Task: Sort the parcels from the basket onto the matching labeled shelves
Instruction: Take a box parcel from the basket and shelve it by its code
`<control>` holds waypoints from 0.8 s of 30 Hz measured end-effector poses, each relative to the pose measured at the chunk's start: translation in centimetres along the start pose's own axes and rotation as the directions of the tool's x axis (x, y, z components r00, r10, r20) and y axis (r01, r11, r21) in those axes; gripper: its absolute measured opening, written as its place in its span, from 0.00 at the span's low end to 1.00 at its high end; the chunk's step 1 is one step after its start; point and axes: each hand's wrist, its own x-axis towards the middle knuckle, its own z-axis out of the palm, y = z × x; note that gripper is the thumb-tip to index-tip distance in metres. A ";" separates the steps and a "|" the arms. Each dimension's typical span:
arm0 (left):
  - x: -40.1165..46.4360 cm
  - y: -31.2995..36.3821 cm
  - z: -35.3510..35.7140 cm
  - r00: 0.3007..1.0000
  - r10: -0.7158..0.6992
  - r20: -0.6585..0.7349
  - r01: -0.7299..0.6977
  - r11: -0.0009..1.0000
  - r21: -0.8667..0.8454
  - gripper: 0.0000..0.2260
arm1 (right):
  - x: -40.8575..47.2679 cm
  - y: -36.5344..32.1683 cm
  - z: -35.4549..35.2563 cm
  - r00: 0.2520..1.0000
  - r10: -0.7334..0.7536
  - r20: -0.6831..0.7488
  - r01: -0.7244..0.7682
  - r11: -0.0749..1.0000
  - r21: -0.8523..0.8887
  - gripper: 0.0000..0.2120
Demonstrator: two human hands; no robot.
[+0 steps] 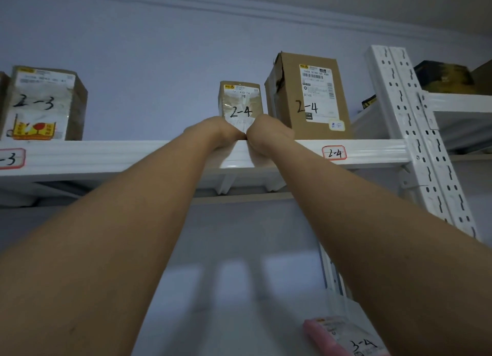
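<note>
**Two hands at the top shelf, small 2-4 parcel going in**

Head view: you have both arms raised to the top shelf, and the small parcel marked 2-4 stands upright at the front edge, just left of the larger box, also marked 2-4. The shelf label on the rail to the right reads 2-4, so the placement matches. To finish the step well, push the parcel back from the lip until its base sits fully on the deck, keep its written face outward, and leave it square beside the larger box rather than leaning on it.

Your left hand and right hand meet at the parcel's lower front. Both appear curled, knuckles toward the camera and touching the parcel's base, but the fingertips are hidden behind the rail, so whether they grip it or only press it cannot be told.

Further left, a box marked 2-3 stands above its own label. A pink parcel marked 3-4 lies on the shelf below.
</note>
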 end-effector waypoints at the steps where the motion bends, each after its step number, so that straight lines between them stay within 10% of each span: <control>1: 0.1 -0.2 0.0 1.000 -0.019 -0.015 0.019 1.000 0.017 0.26 | 0.0 0.0 0.1 1.000 0.001 -0.009 -0.001 1.000 0.002 0.13; 6: -1.3 -1.3 -0.3 0.969 0.069 -0.237 -0.032 0.988 0.154 0.19 | -0.8 0.1 0.5 0.995 0.010 -0.094 -0.002 0.996 0.084 0.13; 10: -4.1 -3.9 -1.6 0.930 0.273 -0.248 -0.305 0.947 -0.101 0.06 | -3.0 -0.5 0.2 0.986 -0.017 -0.168 0.032 0.996 0.088 0.17; 15: -8.8 -9.8 -6.4 0.944 0.236 -0.229 -0.287 0.931 -0.226 0.03 | -8.5 -4.3 0.4 0.962 -0.099 -0.256 0.122 0.990 0.075 0.20; 18: -12.9 -15.2 -10.3 0.948 0.281 -0.152 -0.251 0.949 0.190 0.05 | -13.4 -9.5 2.4 0.946 -0.265 -0.188 0.279 0.959 0.049 0.15; 20: -16.6 -19.6 -13.0 0.961 0.271 0.048 -0.249 0.780 0.574 0.07 | -17.3 -13.7 4.4 0.934 -0.356 -0.031 0.357 0.929 0.100 0.13; 24: -25.2 -30.1 -18.1 0.977 -0.060 0.203 -0.108 0.684 0.722 0.14 | -25.8 -22.3 10.4 0.810 -0.488 0.325 0.455 0.873 0.176 0.15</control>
